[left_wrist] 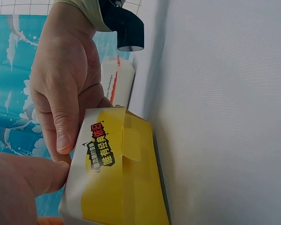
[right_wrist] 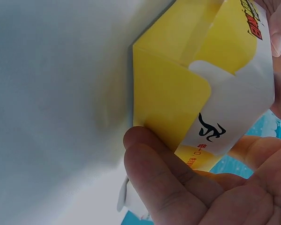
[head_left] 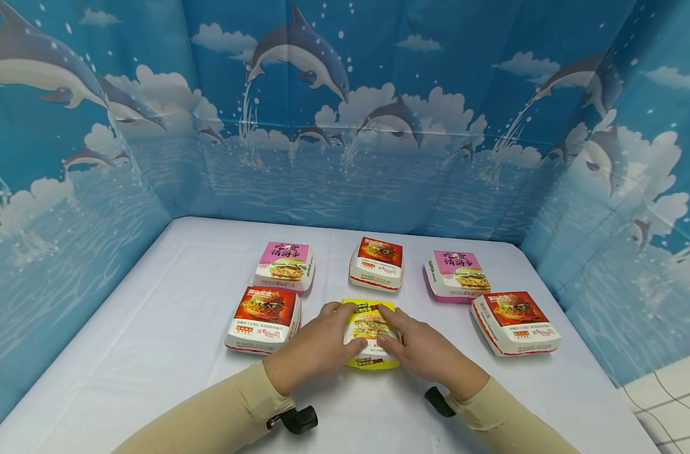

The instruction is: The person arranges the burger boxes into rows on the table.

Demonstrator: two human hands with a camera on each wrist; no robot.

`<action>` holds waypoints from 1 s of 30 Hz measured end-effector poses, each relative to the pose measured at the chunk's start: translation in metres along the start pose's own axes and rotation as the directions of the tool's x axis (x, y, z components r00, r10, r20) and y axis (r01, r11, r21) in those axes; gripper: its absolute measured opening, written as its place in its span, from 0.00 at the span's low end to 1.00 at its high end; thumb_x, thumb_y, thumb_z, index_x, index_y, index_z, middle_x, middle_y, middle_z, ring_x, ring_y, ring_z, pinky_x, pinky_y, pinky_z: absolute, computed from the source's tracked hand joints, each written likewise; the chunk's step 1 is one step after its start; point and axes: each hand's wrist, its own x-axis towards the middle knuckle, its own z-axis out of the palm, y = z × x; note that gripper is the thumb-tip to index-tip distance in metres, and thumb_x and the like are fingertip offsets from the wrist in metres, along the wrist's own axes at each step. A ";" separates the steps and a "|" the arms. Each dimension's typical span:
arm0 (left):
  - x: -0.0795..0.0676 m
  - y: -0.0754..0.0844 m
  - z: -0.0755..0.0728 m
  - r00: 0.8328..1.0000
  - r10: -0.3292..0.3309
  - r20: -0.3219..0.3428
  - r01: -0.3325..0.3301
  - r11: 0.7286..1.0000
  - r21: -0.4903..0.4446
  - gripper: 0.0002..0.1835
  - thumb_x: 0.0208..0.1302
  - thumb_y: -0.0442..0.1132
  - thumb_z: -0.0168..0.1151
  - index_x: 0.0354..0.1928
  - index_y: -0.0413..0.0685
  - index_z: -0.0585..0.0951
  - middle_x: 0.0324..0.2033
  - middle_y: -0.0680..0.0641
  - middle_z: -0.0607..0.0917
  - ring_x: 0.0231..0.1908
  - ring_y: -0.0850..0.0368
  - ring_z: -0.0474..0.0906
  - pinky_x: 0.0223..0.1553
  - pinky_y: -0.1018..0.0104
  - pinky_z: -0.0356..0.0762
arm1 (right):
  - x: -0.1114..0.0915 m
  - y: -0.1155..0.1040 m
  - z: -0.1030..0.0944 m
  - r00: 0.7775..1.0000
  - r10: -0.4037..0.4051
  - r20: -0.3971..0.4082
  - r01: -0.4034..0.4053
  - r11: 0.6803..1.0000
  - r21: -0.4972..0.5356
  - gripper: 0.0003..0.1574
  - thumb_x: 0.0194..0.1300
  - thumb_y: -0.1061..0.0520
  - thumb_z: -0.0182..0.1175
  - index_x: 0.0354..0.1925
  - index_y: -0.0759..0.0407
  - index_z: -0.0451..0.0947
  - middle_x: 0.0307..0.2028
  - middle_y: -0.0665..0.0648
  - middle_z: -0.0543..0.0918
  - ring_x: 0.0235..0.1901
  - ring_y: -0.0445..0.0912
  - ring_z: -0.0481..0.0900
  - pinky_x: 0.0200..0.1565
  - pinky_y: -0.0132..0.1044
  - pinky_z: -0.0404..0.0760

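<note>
A yellow-and-white burger box [head_left: 370, 328] lies on the white table between both hands, closed, a burger picture on its lid. My left hand [head_left: 322, 337] holds its left side, thumb on the lid and fingers toward the far edge. On the other side my right hand [head_left: 427, 350] grips it, thumb also on the lid. In the right wrist view, the right hand's fingers [right_wrist: 154, 173] bend along the box's yellow side flap. The left wrist view shows the box's yellow front wall [left_wrist: 140, 173], with part of the left hand [left_wrist: 23, 180] at the lower left.
Red-and-white burger boxes stand at left [head_left: 264, 318], back middle [head_left: 377, 263] and right [head_left: 515, 323]. Pink-and-white burger boxes are at back left [head_left: 285, 265] and back right [head_left: 457, 276]. A blue dolphin-print curtain [head_left: 345, 170] surrounds the white table [head_left: 169, 328] on the far three sides.
</note>
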 end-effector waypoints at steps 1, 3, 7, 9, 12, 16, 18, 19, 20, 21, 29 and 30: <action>0.000 0.000 0.000 1.000 0.000 0.001 0.000 1.000 0.000 0.41 0.70 0.62 0.65 0.79 0.57 0.66 0.75 0.40 0.69 0.57 0.45 0.81 0.63 0.43 0.81 | 0.000 0.000 0.000 1.000 -0.002 0.000 0.002 1.000 0.000 0.45 0.77 0.34 0.57 0.83 0.44 0.57 0.81 0.63 0.62 0.79 0.64 0.63 0.75 0.64 0.66; 0.000 0.000 0.000 1.000 0.000 0.002 0.000 1.000 0.000 0.41 0.70 0.62 0.65 0.79 0.57 0.66 0.75 0.40 0.69 0.56 0.46 0.80 0.63 0.43 0.81 | 0.000 0.000 0.000 1.000 -0.002 0.002 0.002 1.000 0.000 0.45 0.77 0.34 0.58 0.83 0.43 0.57 0.81 0.63 0.63 0.79 0.63 0.63 0.75 0.64 0.66; -0.001 0.000 0.000 1.000 0.001 0.007 -0.001 1.000 -0.003 0.40 0.71 0.63 0.64 0.79 0.57 0.66 0.75 0.41 0.69 0.56 0.47 0.80 0.63 0.44 0.81 | -0.001 0.000 -0.001 1.000 -0.004 0.004 0.004 1.000 0.002 0.46 0.76 0.34 0.58 0.83 0.44 0.58 0.80 0.63 0.63 0.79 0.63 0.63 0.74 0.64 0.67; 0.000 -0.001 0.000 1.000 0.004 0.008 -0.004 1.000 -0.007 0.40 0.71 0.62 0.64 0.79 0.57 0.66 0.75 0.41 0.69 0.55 0.47 0.80 0.63 0.44 0.81 | -0.001 0.000 -0.001 1.000 -0.002 0.005 0.002 1.000 0.007 0.46 0.76 0.34 0.58 0.83 0.44 0.58 0.81 0.62 0.63 0.79 0.63 0.63 0.74 0.64 0.67; -0.001 -0.001 0.000 1.000 0.000 0.007 0.000 1.000 -0.010 0.41 0.70 0.62 0.64 0.79 0.57 0.66 0.75 0.41 0.69 0.56 0.47 0.80 0.63 0.45 0.81 | -0.002 0.000 -0.001 1.000 -0.001 0.005 0.001 1.000 0.010 0.46 0.76 0.34 0.58 0.83 0.43 0.57 0.81 0.62 0.63 0.79 0.63 0.63 0.75 0.64 0.67; -0.001 -0.001 0.001 1.000 0.000 0.002 0.000 1.000 0.009 0.41 0.71 0.63 0.64 0.79 0.57 0.65 0.75 0.41 0.69 0.56 0.46 0.81 0.61 0.45 0.82 | -0.003 0.000 -0.001 1.000 0.010 0.005 -0.010 1.000 0.013 0.47 0.76 0.34 0.59 0.83 0.42 0.56 0.81 0.61 0.63 0.79 0.61 0.64 0.74 0.63 0.67; -0.001 -0.001 0.001 1.000 -0.001 0.001 0.001 1.000 0.016 0.41 0.71 0.64 0.64 0.79 0.57 0.65 0.75 0.41 0.69 0.56 0.46 0.81 0.61 0.45 0.82 | -0.003 0.000 -0.001 1.000 0.014 0.004 -0.014 1.000 0.013 0.47 0.75 0.35 0.60 0.84 0.42 0.56 0.81 0.60 0.64 0.79 0.61 0.64 0.74 0.62 0.68; -0.001 -0.001 0.001 1.000 -0.001 0.000 0.001 1.000 0.020 0.41 0.71 0.64 0.63 0.79 0.57 0.65 0.75 0.41 0.69 0.56 0.46 0.81 0.60 0.45 0.82 | -0.003 0.000 -0.001 1.000 0.016 0.004 -0.016 1.000 0.013 0.47 0.75 0.35 0.60 0.84 0.42 0.56 0.81 0.60 0.64 0.78 0.61 0.64 0.74 0.62 0.68; -0.001 -0.001 0.001 1.000 -0.003 0.001 0.003 1.000 0.020 0.41 0.71 0.64 0.63 0.79 0.57 0.65 0.75 0.41 0.69 0.55 0.46 0.81 0.60 0.46 0.82 | -0.003 0.000 -0.001 1.000 0.017 0.004 -0.017 1.000 0.014 0.47 0.75 0.35 0.60 0.84 0.42 0.56 0.81 0.60 0.64 0.79 0.61 0.64 0.74 0.62 0.68; -0.001 -0.001 0.001 1.000 -0.005 0.002 0.004 1.000 0.019 0.41 0.71 0.64 0.64 0.79 0.57 0.65 0.75 0.41 0.69 0.55 0.46 0.81 0.60 0.46 0.82 | -0.004 0.000 -0.001 1.000 0.018 0.003 -0.018 1.000 0.015 0.48 0.75 0.34 0.60 0.84 0.42 0.56 0.81 0.59 0.64 0.79 0.61 0.64 0.74 0.62 0.68; 0.000 -0.001 0.001 1.000 -0.016 0.013 0.016 1.000 0.019 0.41 0.70 0.65 0.64 0.79 0.59 0.65 0.74 0.41 0.70 0.52 0.47 0.81 0.59 0.44 0.83 | -0.004 0.000 -0.002 1.000 0.021 0.007 -0.021 0.999 0.029 0.47 0.75 0.34 0.60 0.83 0.43 0.57 0.81 0.60 0.63 0.79 0.61 0.64 0.74 0.63 0.68; 0.000 -0.001 0.001 1.000 -0.017 0.013 0.017 1.000 0.021 0.41 0.70 0.65 0.64 0.79 0.59 0.65 0.74 0.41 0.70 0.52 0.46 0.81 0.59 0.44 0.83 | -0.004 0.000 -0.002 1.000 0.021 0.009 -0.022 0.999 0.030 0.47 0.75 0.34 0.60 0.83 0.43 0.57 0.81 0.60 0.63 0.79 0.61 0.63 0.74 0.63 0.67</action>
